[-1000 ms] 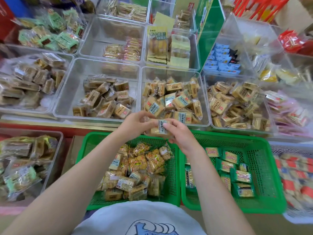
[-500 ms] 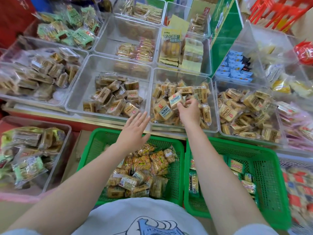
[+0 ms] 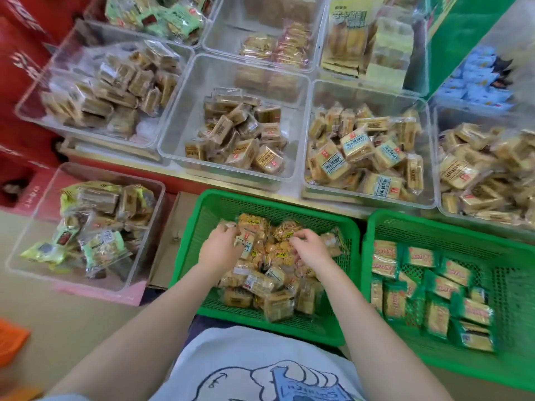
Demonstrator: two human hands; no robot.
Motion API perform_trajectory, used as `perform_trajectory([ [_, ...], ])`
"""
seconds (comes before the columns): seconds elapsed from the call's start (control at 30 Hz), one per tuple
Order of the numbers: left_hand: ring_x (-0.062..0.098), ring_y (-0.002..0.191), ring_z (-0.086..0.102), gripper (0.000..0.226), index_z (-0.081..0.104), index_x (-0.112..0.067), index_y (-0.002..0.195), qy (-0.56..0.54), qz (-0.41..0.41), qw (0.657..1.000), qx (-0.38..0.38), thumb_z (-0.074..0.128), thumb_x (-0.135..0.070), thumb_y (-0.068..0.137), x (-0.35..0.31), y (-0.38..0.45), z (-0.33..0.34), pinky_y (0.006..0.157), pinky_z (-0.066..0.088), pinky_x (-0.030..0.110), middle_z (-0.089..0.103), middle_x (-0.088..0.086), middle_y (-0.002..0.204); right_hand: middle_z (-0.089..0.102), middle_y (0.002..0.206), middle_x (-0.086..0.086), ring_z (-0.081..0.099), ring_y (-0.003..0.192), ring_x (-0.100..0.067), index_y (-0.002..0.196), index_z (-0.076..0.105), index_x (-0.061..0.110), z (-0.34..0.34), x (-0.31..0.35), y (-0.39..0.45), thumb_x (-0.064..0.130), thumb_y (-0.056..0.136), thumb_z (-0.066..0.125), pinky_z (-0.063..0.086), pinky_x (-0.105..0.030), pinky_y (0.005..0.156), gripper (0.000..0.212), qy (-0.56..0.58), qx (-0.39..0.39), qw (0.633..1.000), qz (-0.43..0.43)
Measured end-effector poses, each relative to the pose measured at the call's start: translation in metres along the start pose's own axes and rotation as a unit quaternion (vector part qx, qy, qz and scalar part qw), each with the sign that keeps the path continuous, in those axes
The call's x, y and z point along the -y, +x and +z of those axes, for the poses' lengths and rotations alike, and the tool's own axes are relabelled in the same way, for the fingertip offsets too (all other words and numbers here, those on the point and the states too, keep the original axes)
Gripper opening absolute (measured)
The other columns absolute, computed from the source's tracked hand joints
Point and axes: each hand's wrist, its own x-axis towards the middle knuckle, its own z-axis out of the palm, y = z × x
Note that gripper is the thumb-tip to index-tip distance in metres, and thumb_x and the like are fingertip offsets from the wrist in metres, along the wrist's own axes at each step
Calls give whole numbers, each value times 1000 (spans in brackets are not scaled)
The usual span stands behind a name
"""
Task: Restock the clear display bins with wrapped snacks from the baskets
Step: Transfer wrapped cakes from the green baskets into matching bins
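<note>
head view has us looking down with both hands in the left green basket (image 3: 199, 227), right in the heap of wrapped snacks (image 3: 269, 273). our left hand (image 3: 218, 250) curls its fingers round a pale labelled packet (image 3: 246, 246) at the far side of the pile, and our right hand (image 3: 311, 250) has its fingers bent down into the wrappers, though we can't tell whether it has pinched one or is only sorting. up on the shelf, the clear bin with blue-labelled packets (image 3: 362, 157) looks well filled, nearly to the rim at the front, while the middle bin (image 3: 231, 70) holds only a low cluster with its back half bare. so we judge the job as part done: one bin close to stocked, another hungry. plenty is left in this basket, and the right green basket (image 3: 376, 227) beside it is carrying a layer of green-wrapped packets (image 3: 419, 285) too.
</note>
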Motion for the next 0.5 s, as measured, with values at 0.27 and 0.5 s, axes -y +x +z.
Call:
perform_trajectory([
  [0.27,33,118,56,89,14,-13,155,40,-62,997,2,68,-41,91,-1,16,56,83,57,42,32,20,153,67,105,-3,65,75,-13,136,54,13,42,-26,7,22,105,49,47,-22,58,33,-11,33,999,37],
  [0.5,25,86,63,76,29,-14,144,-33,-54,997,-52,73,-29,83,1,21,63,68,58,39,62,11,117,70,97,-7,67,75,-17,125,60,12,33,-28,-3,19,104,51,57,-35,75,24,60,20,997,46],
])
